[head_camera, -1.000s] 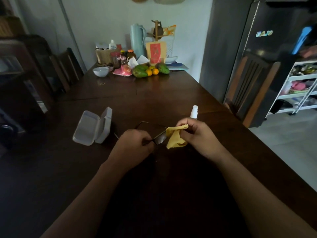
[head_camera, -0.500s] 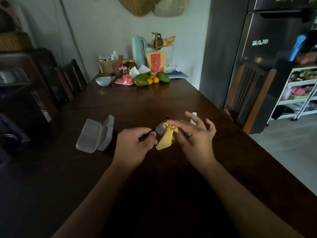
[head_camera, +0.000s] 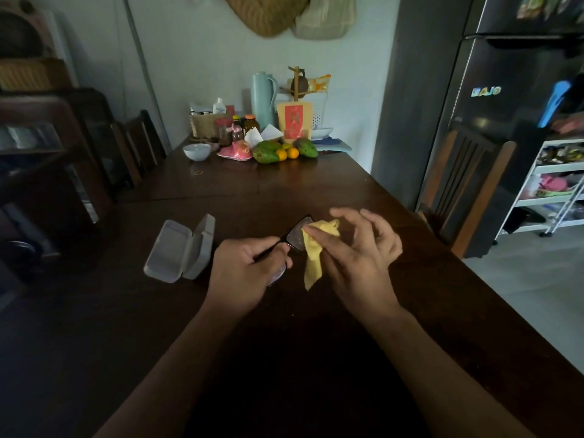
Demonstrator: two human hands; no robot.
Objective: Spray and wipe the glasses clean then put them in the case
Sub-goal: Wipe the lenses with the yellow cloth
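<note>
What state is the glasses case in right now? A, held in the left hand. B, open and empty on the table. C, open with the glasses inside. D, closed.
B: the case lies open and empty on the table; the left hand holds the glasses, the right hand pinches the cloth.

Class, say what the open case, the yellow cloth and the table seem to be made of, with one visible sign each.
Case: probably hard plastic, pale matt grey; rounded moulded corners. Cloth: soft thin fabric, perhaps microfibre; folds and hangs limp. Table: dark wood, slightly glossy; reflects light, shows a board seam.
</note>
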